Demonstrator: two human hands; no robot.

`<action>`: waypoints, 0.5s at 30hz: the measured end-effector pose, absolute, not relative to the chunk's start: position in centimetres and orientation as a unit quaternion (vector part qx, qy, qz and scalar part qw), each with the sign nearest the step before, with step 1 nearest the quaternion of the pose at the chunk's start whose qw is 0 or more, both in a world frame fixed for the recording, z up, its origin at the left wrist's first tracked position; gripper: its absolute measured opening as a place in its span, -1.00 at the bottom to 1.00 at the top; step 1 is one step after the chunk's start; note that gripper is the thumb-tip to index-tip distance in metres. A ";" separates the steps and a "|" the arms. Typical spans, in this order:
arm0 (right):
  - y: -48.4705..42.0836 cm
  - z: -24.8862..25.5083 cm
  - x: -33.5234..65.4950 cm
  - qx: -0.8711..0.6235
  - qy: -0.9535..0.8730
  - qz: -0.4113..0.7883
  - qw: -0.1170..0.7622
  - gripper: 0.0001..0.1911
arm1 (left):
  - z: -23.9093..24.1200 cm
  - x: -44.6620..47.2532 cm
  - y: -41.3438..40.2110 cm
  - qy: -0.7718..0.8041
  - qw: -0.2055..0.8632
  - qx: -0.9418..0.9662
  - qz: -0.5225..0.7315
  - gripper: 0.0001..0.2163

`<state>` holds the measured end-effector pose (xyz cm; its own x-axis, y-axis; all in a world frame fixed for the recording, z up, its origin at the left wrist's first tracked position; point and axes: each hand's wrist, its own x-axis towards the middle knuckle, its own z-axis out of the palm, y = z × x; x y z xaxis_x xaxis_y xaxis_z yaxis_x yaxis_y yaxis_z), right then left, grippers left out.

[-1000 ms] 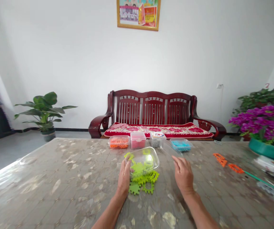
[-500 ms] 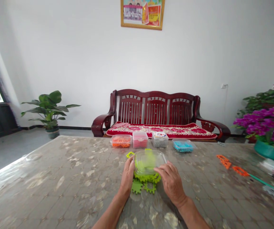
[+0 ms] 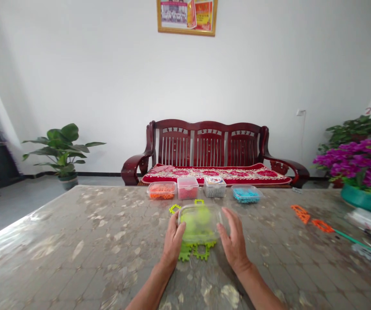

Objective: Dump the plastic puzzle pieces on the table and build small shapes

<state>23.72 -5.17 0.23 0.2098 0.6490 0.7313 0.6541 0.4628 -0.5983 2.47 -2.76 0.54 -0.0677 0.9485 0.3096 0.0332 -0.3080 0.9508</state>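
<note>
As both hands [image 3: 173, 241] [image 3: 234, 242], half curled, clasp a box [image 3: 201, 224], a tub [image 3: 259, 196] holds blue pieces [image 3: 246, 196]

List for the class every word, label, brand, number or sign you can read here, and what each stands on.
No wording is readable with certainty.
Framed picture: print on the red-and-yellow sheet is too small and blurred.
Label on the grey-filled box: too small.
Red mark at far right: resembles "2"; unclear whether it's a numeral.
Clear box between the hands: no lettering visible.
</note>
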 end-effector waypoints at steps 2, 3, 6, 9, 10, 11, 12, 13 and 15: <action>-4.7 0.0 24.0 -0.553 -0.562 0.113 0.605 -0.36 | 0.5 2.5 -3.0 0.434 0.380 0.565 0.590 -0.51; -4.5 0.0 24.1 -0.556 -0.544 0.177 0.604 -0.33 | 0.5 2.6 -3.1 0.429 0.380 0.570 0.589 -0.51; -4.7 0.4 23.8 -0.512 -0.542 0.327 0.581 -0.36 | 0.6 2.7 -3.4 0.417 0.389 0.579 0.582 -0.51; -5.1 1.0 23.4 -0.481 -0.557 0.345 0.583 -0.37 | 0.9 2.7 -3.6 0.409 0.400 0.579 0.581 -0.51; -5.2 1.0 23.3 -0.485 -0.560 0.325 0.588 -0.36 | 1.0 2.7 -3.7 0.407 0.401 0.577 0.583 -0.51; -5.3 1.1 23.2 -0.492 -0.565 0.299 0.591 -0.36 | 1.2 2.7 -3.7 0.405 0.403 0.575 0.585 -0.51; -5.3 1.1 23.2 -0.498 -0.571 0.274 0.592 -0.36 | 1.4 2.7 -3.8 0.404 0.406 0.572 0.587 -0.51; -5.4 1.0 23.3 -0.503 -0.577 0.253 0.592 -0.36 | 1.6 2.7 -3.8 0.405 0.411 0.568 0.587 -0.52; -5.5 0.9 23.4 -0.508 -0.589 0.232 0.585 -0.38 | 1.9 2.8 -3.9 0.407 0.432 0.558 0.580 -0.50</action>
<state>23.39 -5.47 0.89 0.1990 0.8690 0.4530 0.3266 0.3770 -0.8667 2.78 -3.91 1.90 -0.0043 0.9554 0.2952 -0.0480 -0.2951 0.9543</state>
